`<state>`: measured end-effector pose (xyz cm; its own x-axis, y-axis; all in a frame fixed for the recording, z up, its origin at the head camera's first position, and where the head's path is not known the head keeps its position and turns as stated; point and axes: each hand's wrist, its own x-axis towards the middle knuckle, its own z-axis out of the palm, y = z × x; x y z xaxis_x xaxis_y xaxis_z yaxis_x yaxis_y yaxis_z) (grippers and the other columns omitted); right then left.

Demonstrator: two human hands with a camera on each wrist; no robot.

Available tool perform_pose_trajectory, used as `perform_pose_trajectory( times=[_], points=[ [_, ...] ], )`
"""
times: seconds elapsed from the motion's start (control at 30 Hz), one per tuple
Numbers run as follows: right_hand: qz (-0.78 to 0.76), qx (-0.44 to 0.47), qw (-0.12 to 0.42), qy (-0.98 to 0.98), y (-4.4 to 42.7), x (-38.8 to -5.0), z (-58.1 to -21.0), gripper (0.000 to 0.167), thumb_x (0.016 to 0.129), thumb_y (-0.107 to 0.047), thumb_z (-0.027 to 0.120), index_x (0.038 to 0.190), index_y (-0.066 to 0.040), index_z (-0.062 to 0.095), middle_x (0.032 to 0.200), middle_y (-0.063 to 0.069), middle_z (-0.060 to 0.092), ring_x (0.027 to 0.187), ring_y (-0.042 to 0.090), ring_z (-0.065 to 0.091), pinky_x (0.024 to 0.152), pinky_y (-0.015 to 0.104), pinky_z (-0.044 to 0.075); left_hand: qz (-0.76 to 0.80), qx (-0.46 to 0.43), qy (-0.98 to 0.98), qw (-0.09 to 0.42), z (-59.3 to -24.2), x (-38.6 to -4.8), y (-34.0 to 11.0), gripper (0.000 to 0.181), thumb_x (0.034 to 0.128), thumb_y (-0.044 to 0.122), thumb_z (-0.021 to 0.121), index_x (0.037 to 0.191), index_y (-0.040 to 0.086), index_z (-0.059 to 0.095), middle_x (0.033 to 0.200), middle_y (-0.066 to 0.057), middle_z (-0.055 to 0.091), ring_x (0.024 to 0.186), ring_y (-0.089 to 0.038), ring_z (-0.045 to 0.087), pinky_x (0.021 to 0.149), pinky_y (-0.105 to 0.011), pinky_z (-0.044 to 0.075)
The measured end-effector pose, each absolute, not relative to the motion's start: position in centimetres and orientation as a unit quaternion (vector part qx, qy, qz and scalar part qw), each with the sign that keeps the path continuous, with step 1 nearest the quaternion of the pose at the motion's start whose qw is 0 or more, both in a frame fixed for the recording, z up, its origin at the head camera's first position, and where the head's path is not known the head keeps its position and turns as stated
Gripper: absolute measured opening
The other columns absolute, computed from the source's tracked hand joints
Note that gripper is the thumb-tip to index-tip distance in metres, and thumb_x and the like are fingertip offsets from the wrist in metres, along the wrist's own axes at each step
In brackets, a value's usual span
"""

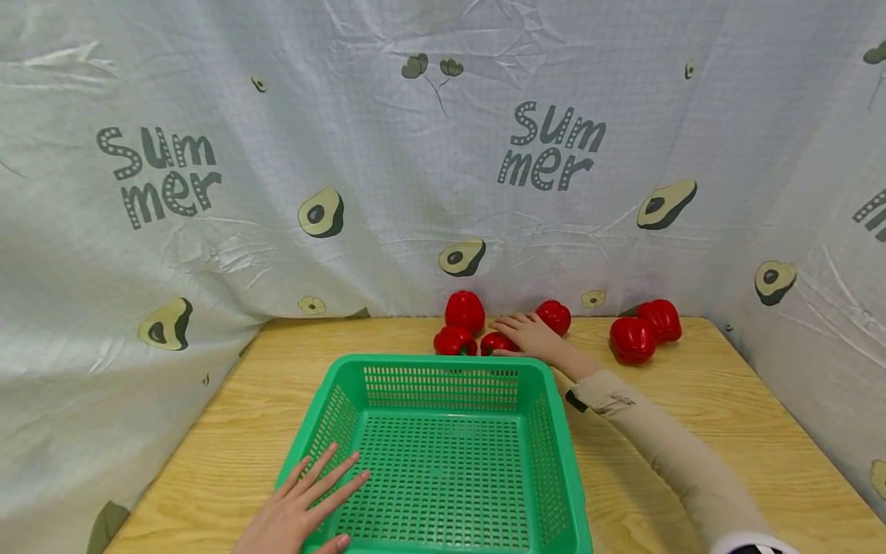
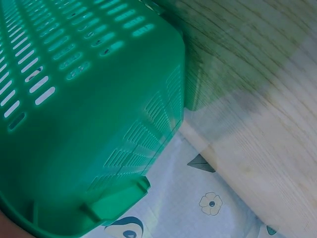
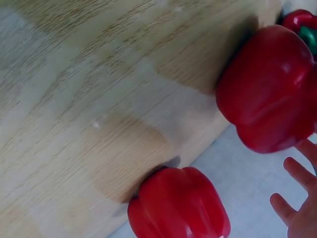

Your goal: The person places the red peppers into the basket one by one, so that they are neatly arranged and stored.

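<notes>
My left hand lies over the near left rim of a green plastic basket, fingers spread and straight above its inside. In the left wrist view the basket's slotted outer wall fills much of the picture. At the back of the table my right hand reaches over a red bell pepper, partly covering it. The right wrist view shows outstretched fingers beside a large red bell pepper; whether they touch it is unclear. Another bell pepper lies lower in that view.
Two red bell peppers lie left of my right hand and one behind it. Two more lie farther right. A printed cloth hangs behind the wooden table.
</notes>
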<state>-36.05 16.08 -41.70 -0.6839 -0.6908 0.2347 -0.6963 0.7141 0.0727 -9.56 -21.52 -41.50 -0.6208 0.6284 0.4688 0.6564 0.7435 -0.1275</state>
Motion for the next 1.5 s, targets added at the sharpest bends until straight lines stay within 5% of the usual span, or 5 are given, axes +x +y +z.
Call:
perform_pose_trajectory(
  times=[0.5,0.87,1.1,1.5],
  points=[
    [-0.026,0.385,0.060,-0.921,15.1,-36.3,-42.4,0.065,0.080,-0.043,0.059,0.135,-0.014,0.039,0.133,0.008,0.048,0.123,0.028,0.042,0.098,0.047,0.036,-0.020,-0.353,-0.901,0.253,-41.7,-9.5,-21.6,0.064,0.0794,0.050,0.057,0.136,0.026,0.038,0.149,0.015,0.015,0.140,-0.007,0.000,0.110,-0.016,-0.012],
    [0.010,0.388,0.081,-0.918,15.4,-36.5,-42.6,0.067,0.074,-0.039,0.067,0.130,-0.010,0.045,0.119,0.010,0.054,0.112,0.028,0.048,0.091,0.045,0.041,-0.026,-0.349,-0.903,0.251,-41.8,-9.5,-21.5,0.064,0.0791,0.048,0.058,0.136,0.027,0.038,0.148,0.016,0.015,0.140,-0.006,0.001,0.110,-0.015,-0.012],
    [0.011,0.392,0.119,-0.912,15.8,-36.5,-42.5,0.048,0.074,-0.031,0.070,0.112,-0.009,0.051,0.103,0.008,0.052,0.098,0.025,0.050,0.086,0.041,0.045,-0.027,-0.345,-0.905,0.249,-41.9,-9.5,-21.6,0.064,0.0790,0.047,0.058,0.136,0.027,0.038,0.148,0.017,0.014,0.139,-0.004,0.000,0.109,-0.014,-0.012],
    [0.033,0.361,0.129,-0.923,17.5,-36.3,-41.1,0.068,0.064,-0.048,0.072,0.110,-0.005,0.047,0.105,0.012,0.048,0.100,0.029,0.043,0.078,0.045,0.046,-0.037,-0.346,-0.904,0.249,-41.8,-9.5,-21.6,0.065,0.0781,0.045,0.060,0.136,0.027,0.038,0.147,0.017,0.019,0.139,-0.004,0.001,0.109,-0.013,-0.011]
  ],
)
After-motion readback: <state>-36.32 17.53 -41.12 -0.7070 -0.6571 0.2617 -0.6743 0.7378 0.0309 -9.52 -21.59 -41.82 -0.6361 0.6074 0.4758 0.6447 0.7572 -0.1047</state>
